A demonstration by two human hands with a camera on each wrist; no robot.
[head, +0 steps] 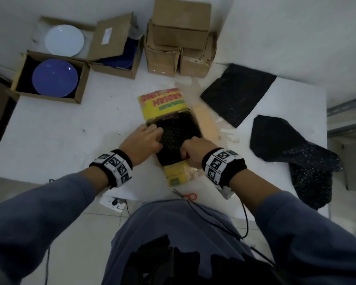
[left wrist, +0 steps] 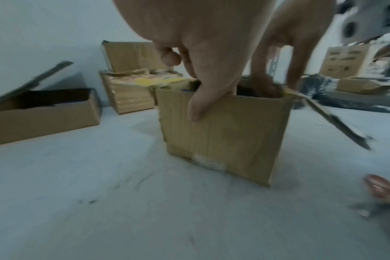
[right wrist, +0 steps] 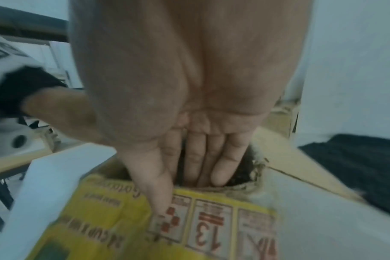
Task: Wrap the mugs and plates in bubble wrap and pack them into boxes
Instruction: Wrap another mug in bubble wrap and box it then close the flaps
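Both hands grip the small open box (head: 174, 128) in the middle of the white surface (head: 60, 130): the left hand (head: 144, 140) hooks fingers inside with its thumb on the outer wall, and the right hand (head: 193, 151) does likewise on the near side. Black bubble wrap (head: 177, 134) fills the box. At the far left, a blue plate (head: 55, 77) lies in another open box (head: 78, 85), a white plate (head: 64, 40) just behind.
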